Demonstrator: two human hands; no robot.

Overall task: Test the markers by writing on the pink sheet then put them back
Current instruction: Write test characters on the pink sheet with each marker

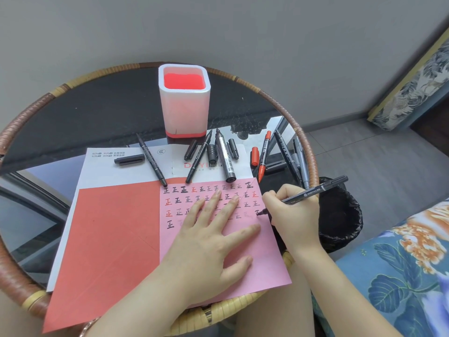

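My left hand (209, 229) lies flat, fingers spread, pinning the pink sheet (255, 263) to the desk (97, 113) so it cannot slide, while my right hand (295, 212) pinches a black marker (313, 190), its tip on the sheet's right edge, the holder (184, 103) awaiting its return.

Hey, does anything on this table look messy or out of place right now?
Yes. The pen holder stands empty, while uncapped markers and loose caps lie scattered above the pink sheet. The sheet's near corner overhangs the table rim.
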